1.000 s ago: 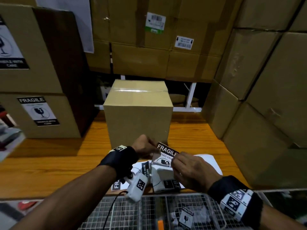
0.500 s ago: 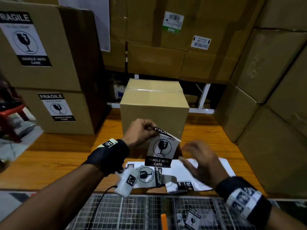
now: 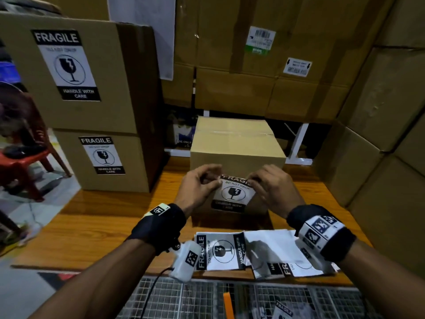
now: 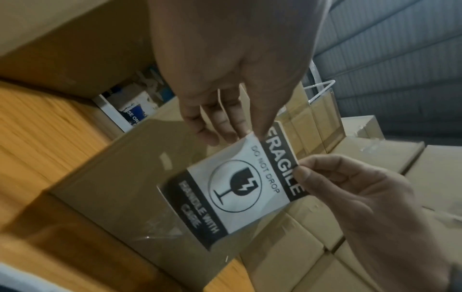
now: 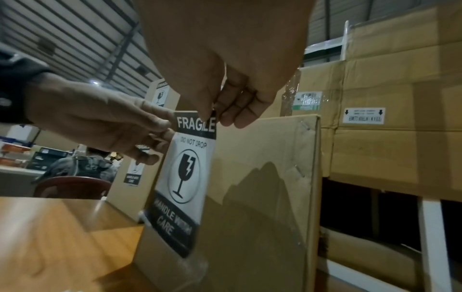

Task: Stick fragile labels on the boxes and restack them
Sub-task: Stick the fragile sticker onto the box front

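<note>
Left hand [image 3: 197, 189] pinches the top left corner of the label [image 3: 233, 194] w/ thumb + fingertips; right hand [image 3: 273, 187] pinches the top right corner the same way. Label is a flat paper rectangle, black bands top & bottom, white middle w/ a broken-glass symbol, held upright in front of the near face of the box [image 3: 236, 143]; bottom edge looks to be on the cardboard, top can't tell. Box is plain brown cardboard, cube-ish, clear glossy tape along the top seam, sitting on the orange wood-grain bench [image 3: 103, 226]. Near bench edge: loose label sheets [image 3: 219, 252], white & curled. Left: two stacked boxes [image 3: 96, 107], each already labelled. Wire mesh basket [image 3: 253, 300] below the edge.
</note>
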The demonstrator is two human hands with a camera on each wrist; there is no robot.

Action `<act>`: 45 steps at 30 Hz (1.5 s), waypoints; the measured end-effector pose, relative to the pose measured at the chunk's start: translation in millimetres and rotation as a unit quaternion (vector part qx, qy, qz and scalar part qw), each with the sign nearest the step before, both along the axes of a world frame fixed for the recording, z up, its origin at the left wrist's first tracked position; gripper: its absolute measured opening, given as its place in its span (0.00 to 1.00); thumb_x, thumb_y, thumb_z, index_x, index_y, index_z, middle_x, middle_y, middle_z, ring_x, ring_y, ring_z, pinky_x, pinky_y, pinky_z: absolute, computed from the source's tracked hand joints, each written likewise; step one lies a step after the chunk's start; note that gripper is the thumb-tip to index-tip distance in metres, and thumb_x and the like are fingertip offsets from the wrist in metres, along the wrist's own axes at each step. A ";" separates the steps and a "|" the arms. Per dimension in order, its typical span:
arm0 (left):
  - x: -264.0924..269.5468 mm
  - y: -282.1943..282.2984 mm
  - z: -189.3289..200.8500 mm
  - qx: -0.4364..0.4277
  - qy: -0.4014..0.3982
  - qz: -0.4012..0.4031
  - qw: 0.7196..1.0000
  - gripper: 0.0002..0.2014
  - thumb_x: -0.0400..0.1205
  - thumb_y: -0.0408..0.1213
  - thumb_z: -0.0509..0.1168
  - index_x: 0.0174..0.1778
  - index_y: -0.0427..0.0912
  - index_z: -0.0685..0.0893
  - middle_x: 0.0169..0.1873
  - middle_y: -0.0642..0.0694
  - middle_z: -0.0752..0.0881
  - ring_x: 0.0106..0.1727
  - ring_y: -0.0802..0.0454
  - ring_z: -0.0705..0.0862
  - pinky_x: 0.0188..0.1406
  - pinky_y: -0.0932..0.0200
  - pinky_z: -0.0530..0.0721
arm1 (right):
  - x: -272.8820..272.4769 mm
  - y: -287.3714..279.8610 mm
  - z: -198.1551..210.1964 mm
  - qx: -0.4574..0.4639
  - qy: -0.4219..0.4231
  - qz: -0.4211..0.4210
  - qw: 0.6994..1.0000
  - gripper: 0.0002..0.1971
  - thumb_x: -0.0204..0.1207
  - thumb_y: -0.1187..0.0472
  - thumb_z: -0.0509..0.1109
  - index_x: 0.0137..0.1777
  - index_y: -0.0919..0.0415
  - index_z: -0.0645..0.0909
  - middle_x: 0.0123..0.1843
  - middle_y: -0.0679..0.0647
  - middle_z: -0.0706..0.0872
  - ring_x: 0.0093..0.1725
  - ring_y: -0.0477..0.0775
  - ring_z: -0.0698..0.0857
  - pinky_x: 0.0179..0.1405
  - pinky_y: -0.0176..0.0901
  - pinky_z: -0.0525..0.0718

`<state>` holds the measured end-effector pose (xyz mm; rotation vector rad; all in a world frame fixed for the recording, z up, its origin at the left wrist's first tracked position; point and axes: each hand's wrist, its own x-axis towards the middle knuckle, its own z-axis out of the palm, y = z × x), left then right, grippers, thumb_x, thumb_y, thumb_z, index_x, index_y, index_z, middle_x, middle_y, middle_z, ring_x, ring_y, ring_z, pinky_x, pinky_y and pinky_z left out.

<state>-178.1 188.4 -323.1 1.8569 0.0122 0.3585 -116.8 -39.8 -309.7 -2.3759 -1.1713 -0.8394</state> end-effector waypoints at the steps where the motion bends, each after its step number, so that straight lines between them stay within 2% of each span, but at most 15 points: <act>1: 0.1 4.4 -0.5 -0.002 -0.011 0.018 1.000 0.18 0.80 0.32 0.74 0.65 0.51 0.87 0.53 0.51 0.90 0.56 0.56 0.88 0.56 0.54 0.90 | 1.8 0.0 2.5 0.001 0.004 -0.003 1.000 0.04 0.74 0.66 0.77 0.46 0.62 0.85 0.41 0.55 0.85 0.41 0.55 0.80 0.38 0.44 0.78; 2: 1.1 9.5 -0.9 0.020 -0.028 0.045 0.998 0.19 0.79 0.34 0.75 0.66 0.49 0.86 0.55 0.50 0.89 0.56 0.56 0.87 0.57 0.54 0.89 | 3.8 0.6 5.2 0.001 0.010 -0.007 1.000 0.04 0.74 0.66 0.77 0.46 0.62 0.85 0.42 0.55 0.85 0.41 0.55 0.81 0.39 0.45 0.79; 4: 4.2 16.8 0.3 0.133 -0.093 0.099 0.982 0.18 0.78 0.38 0.76 0.64 0.46 0.87 0.56 0.48 0.87 0.55 0.56 0.85 0.56 0.54 0.89 | 9.4 3.0 10.5 -0.010 0.020 -0.020 1.000 0.04 0.74 0.66 0.78 0.46 0.62 0.85 0.43 0.56 0.85 0.43 0.55 0.82 0.41 0.47 0.81; 6: 7.8 19.8 6.0 0.273 -0.163 0.109 0.942 0.19 0.77 0.43 0.76 0.63 0.43 0.86 0.56 0.45 0.86 0.56 0.50 0.83 0.55 0.50 0.87 | 17.4 8.0 16.2 -0.030 0.027 -0.031 0.999 0.04 0.75 0.65 0.78 0.47 0.63 0.86 0.43 0.57 0.86 0.44 0.57 0.82 0.43 0.47 0.80; 8: 12.6 18.6 16.2 0.402 -0.206 0.115 0.885 0.23 0.74 0.46 0.77 0.64 0.41 0.85 0.58 0.40 0.85 0.60 0.42 0.80 0.55 0.46 0.83 | 25.4 15.8 21.8 -0.046 0.030 -0.041 0.998 0.05 0.76 0.63 0.77 0.48 0.63 0.86 0.43 0.58 0.86 0.45 0.59 0.83 0.44 0.48 0.79; 10: 20.0 16.7 28.7 0.485 -0.204 0.114 0.843 0.31 0.71 0.51 0.79 0.67 0.40 0.83 0.63 0.37 0.83 0.65 0.36 0.78 0.59 0.41 0.80 | 30.7 23.8 26.1 -0.066 0.032 -0.054 0.996 0.06 0.77 0.60 0.75 0.50 0.62 0.86 0.45 0.57 0.86 0.46 0.57 0.82 0.47 0.51 0.80; 13: 33.0 16.1 39.4 0.545 -0.143 0.088 0.821 0.37 0.74 0.57 0.75 0.76 0.43 0.76 0.72 0.38 0.77 0.74 0.38 0.72 0.72 0.40 0.71 | 33.8 31.3 27.8 -0.088 0.021 -0.073 0.993 0.06 0.78 0.57 0.74 0.50 0.59 0.86 0.45 0.55 0.86 0.46 0.54 0.81 0.51 0.51 0.78; 16: 44.3 19.2 37.3 0.582 -0.122 0.078 0.800 0.34 0.78 0.59 0.70 0.77 0.45 0.73 0.73 0.40 0.75 0.73 0.41 0.70 0.72 0.44 0.68 | 32.8 34.0 26.4 -0.091 0.004 -0.085 0.992 0.06 0.76 0.58 0.75 0.49 0.59 0.86 0.44 0.55 0.87 0.45 0.55 0.81 0.49 0.51 0.78; 22: 51.9 14.8 37.8 0.574 -0.141 0.091 0.802 0.24 0.81 0.54 0.69 0.68 0.44 0.79 0.65 0.41 0.78 0.65 0.43 0.73 0.64 0.47 0.72 | 33.8 35.9 23.9 -0.105 -0.029 -0.105 0.988 0.06 0.75 0.58 0.76 0.48 0.60 0.86 0.42 0.56 0.87 0.42 0.56 0.81 0.42 0.49 0.76; 27: 53.5 13.7 41.4 0.573 -0.133 0.089 0.803 0.22 0.82 0.51 0.69 0.68 0.45 0.80 0.66 0.43 0.79 0.64 0.43 0.74 0.62 0.48 0.72 | 34.7 35.9 19.0 -0.097 -0.034 -0.113 0.988 0.08 0.74 0.58 0.76 0.50 0.60 0.86 0.43 0.56 0.87 0.42 0.55 0.82 0.42 0.48 0.78; 33: 52.5 12.2 46.9 0.576 -0.124 0.082 0.804 0.20 0.83 0.51 0.67 0.68 0.46 0.80 0.66 0.45 0.79 0.64 0.43 0.73 0.61 0.48 0.71 | 28.0 33.0 15.6 -0.033 -0.001 -0.094 0.995 0.09 0.73 0.63 0.78 0.52 0.63 0.85 0.48 0.58 0.84 0.42 0.55 0.83 0.39 0.44 0.83; 37: 53.0 13.7 48.4 0.577 -0.119 0.076 0.804 0.19 0.84 0.51 0.66 0.68 0.48 0.80 0.67 0.46 0.79 0.65 0.44 0.73 0.61 0.49 0.70 | 33.4 19.7 12.5 0.024 0.037 -0.118 0.992 0.09 0.74 0.64 0.77 0.53 0.61 0.85 0.50 0.56 0.82 0.43 0.54 0.84 0.39 0.43 0.83; 40: 53.2 12.7 48.6 0.579 -0.118 0.076 0.803 0.18 0.84 0.51 0.66 0.68 0.48 0.80 0.67 0.46 0.79 0.64 0.44 0.73 0.60 0.49 0.71 | 33.1 9.0 14.7 0.028 0.021 -0.144 0.989 0.12 0.72 0.65 0.77 0.55 0.61 0.84 0.50 0.57 0.82 0.48 0.57 0.82 0.44 0.44 0.79; 43: 54.2 11.6 48.0 0.580 -0.114 0.078 0.803 0.18 0.84 0.50 0.67 0.67 0.47 0.80 0.66 0.45 0.79 0.63 0.44 0.74 0.59 0.49 0.71 | 24.8 21.0 20.6 0.002 -0.028 -0.165 0.986 0.21 0.71 0.51 0.77 0.62 0.57 0.81 0.56 0.58 0.80 0.56 0.59 0.76 0.52 0.55 0.80; 45: 54.8 11.5 48.0 0.582 -0.109 0.077 0.802 0.19 0.83 0.50 0.68 0.67 0.47 0.79 0.66 0.44 0.79 0.64 0.43 0.74 0.59 0.49 0.72 | 24.0 38.5 22.8 -0.049 -0.027 -0.183 0.981 0.28 0.70 0.37 0.75 0.65 0.53 0.79 0.60 0.57 0.78 0.59 0.60 0.75 0.54 0.56 0.76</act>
